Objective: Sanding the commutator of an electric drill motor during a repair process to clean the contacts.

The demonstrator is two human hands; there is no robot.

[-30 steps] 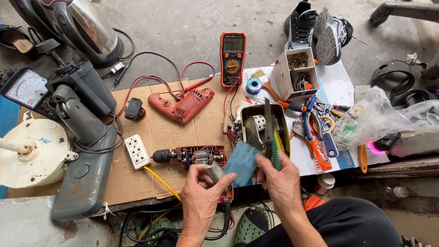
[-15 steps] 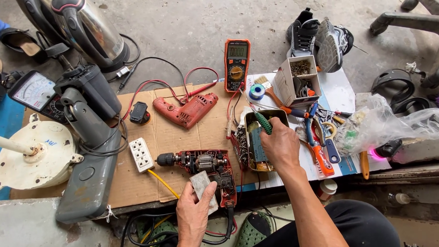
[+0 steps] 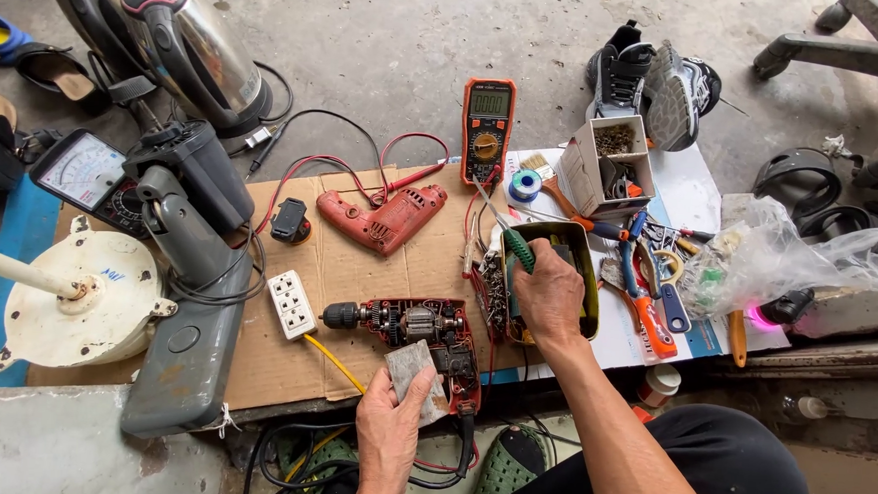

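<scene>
Cardboard point(image 3: 352, 373): opened drill point(image 3: 410, 328) between hands, multimeter point(image 3: 486, 129) beyond.

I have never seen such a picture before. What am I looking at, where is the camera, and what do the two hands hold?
The camera sits on a person's head and looks down at their own bare hands. The left hand holds a small grey block beside an opened red drill lying on cardboard. The right hand grips a green-handled screwdriver over a dark tray. Around them lie the drill's red cover, an orange meter, a white power socket, pliers and two kettles.
</scene>
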